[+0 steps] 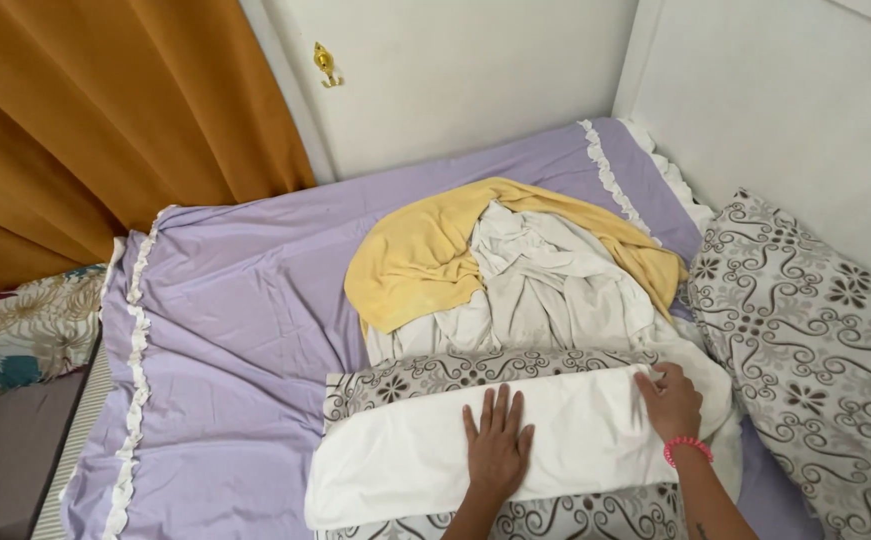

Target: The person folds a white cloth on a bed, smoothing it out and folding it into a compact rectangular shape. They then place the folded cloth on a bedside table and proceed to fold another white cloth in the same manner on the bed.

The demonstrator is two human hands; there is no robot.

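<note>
White fabric, a folded sheet [425, 455], lies across the lower middle of the frame on a patterned grey-and-white cover [435, 372], both spread on a bed [245, 330] dressed in lilac with a frilled white edge. The left hand [497, 447] rests flat on the sheet, palm down, fingers straight and slightly spread, gripping nothing. The right hand [669, 402], with a pink bead bracelet [687, 447] at the wrist, sits at the sheet's right end with its fingers curled onto the fabric edge; whether they actually pinch the cloth cannot be told. Just above the cover, at the centre of the frame, a heap of crumpled pale laundry [545, 290] lies under a yellow towel [420, 260] that drapes over its upper left side and round its top. At the right edge of the frame a pillow [815, 350] in the same grey swirl pattern leans against a white wall [795, 110], near the right hand. An orange curtain [105, 110] fills the upper left of the frame, and a small brass hook [325, 65] is fixed to the wall beside it. A floral cushion [20, 330] shows at the left edge, beside the bed.
</note>
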